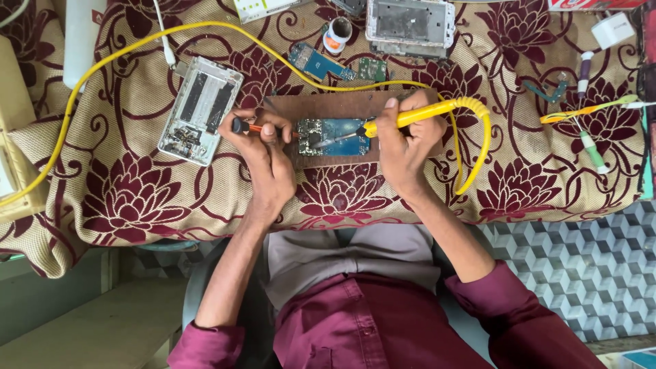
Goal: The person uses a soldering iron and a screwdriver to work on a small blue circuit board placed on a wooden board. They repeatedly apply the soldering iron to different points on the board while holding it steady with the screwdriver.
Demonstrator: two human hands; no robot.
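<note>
On the brown board we are soldering a blue circuit board, right hand gripping the yellow iron, left hand pinching a small tool, seemingly mid-repair with the phone shell lying open.

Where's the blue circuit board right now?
In the head view, the blue circuit board lies on a brown wooden block at the table's middle, between the left hand and right hand, under the yellow soldering iron.

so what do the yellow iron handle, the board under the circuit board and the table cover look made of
Soldering iron handle: looks like smooth plastic, judging by its even glossy yellow. Its coiled cord seems rubbery. Brown board: probably wood or hardboard, matte, flat, scuffed. Table cover: woven fabric, beige with maroon flowers, draping in folds over the edge. Circuit board: blue laminate with shiny metal parts.
</note>
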